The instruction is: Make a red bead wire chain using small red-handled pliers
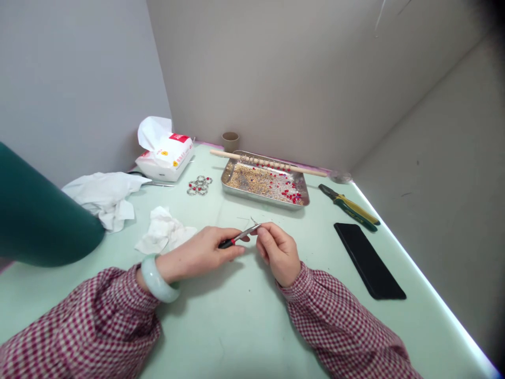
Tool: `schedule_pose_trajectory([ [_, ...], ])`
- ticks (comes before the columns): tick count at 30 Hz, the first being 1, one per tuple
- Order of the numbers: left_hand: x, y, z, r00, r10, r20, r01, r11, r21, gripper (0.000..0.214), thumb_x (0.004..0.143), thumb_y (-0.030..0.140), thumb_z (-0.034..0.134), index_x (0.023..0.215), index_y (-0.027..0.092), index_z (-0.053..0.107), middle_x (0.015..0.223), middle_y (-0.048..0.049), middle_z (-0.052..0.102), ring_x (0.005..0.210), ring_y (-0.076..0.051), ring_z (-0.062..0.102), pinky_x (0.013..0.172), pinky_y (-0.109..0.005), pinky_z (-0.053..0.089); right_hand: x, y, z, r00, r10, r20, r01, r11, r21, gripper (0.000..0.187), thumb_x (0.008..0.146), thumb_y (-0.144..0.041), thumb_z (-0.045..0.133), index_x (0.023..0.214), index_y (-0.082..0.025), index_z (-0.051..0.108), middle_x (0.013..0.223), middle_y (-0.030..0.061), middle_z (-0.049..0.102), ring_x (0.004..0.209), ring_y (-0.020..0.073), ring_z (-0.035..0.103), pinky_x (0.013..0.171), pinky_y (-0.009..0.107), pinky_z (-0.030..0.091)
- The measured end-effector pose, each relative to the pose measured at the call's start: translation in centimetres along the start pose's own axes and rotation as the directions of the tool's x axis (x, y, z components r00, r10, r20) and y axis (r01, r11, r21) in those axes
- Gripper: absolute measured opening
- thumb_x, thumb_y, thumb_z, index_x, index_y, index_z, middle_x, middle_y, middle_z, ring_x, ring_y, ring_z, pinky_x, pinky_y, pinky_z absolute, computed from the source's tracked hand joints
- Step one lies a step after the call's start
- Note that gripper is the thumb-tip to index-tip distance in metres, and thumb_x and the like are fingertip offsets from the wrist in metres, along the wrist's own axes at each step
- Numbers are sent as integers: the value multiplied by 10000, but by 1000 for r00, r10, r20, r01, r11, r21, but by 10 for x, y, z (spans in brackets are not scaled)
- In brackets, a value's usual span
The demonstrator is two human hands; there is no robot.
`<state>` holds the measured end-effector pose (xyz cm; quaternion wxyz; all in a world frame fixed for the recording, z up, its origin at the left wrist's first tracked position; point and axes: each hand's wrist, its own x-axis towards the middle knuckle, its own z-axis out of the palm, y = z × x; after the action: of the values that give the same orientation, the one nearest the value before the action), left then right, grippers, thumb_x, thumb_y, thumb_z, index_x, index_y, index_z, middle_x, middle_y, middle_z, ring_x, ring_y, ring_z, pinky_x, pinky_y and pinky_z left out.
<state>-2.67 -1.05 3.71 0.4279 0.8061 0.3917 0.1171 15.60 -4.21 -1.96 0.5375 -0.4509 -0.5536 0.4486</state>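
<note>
My left hand (205, 250), with a pale green bangle (160, 279) at its wrist, is closed around needle-nose pliers (239, 238) with black and red handles. Their metal jaws point right and reach the fingertips of my right hand (279, 251). That hand is pinched shut on a thin wire (253, 220), whose fine end sticks up past the jaws. Its fingers hide the rest of the piece. Beyond the hands, several wire rings with red beads (199, 185) lie on the table.
A metal tray (264, 199) holds gold, clear and red beads, with a wooden stick (311, 171) across it. Right of it lie green-yellow pliers (351, 209) and a black case (369, 260). Tissues (163, 229), a tissue pack (165, 158) and a dark green cylinder (43, 210) stand left.
</note>
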Motion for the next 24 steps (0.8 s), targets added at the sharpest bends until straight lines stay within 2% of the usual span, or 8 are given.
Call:
schedule_pose_trajectory([
  [4,-1,2,-3,997,-16,73,24,993,-114,218,860,319,505,937,158,630,657,27,541,587,-103,443,567,-209,353,-1,0,0,995,77,65,-86,985,148,267,909,-396,499,808,-167,591,470,-79,402,374,49,286,368,195,214],
  [8,-2,0,-4,988,-36,153,68,975,-210,237,867,355,491,936,160,606,629,36,520,504,-87,401,499,-205,338,-1,3,0,987,119,104,-144,949,279,272,898,-403,523,793,-164,600,462,-82,389,373,43,273,369,187,189],
  [13,-1,-4,-3,985,-41,168,74,978,-196,265,871,396,479,879,158,595,603,39,494,489,-87,388,485,-210,322,1,2,2,978,156,141,-197,911,362,266,874,-403,547,768,-162,591,445,-90,370,372,43,238,374,188,168],
  [16,0,-2,-1,992,-45,120,62,987,-148,248,867,371,478,886,161,609,596,43,484,510,-94,393,513,-215,328,3,0,4,985,148,94,-169,944,284,272,873,-407,540,772,-160,595,457,-86,363,389,52,248,384,194,180],
  [21,1,3,4,997,-43,-58,43,999,5,265,854,344,478,955,178,658,653,21,543,604,-126,432,586,-232,337,1,-2,5,996,56,-66,-56,998,0,245,882,-363,528,772,-161,611,506,-59,401,448,73,319,427,214,236],
  [24,1,3,4,998,-38,-39,39,999,26,285,860,352,470,983,179,659,660,18,553,613,-131,438,593,-235,334,-1,-2,4,995,43,-89,-48,997,-57,240,886,-358,521,783,-163,616,514,-55,399,460,81,327,435,219,244],
])
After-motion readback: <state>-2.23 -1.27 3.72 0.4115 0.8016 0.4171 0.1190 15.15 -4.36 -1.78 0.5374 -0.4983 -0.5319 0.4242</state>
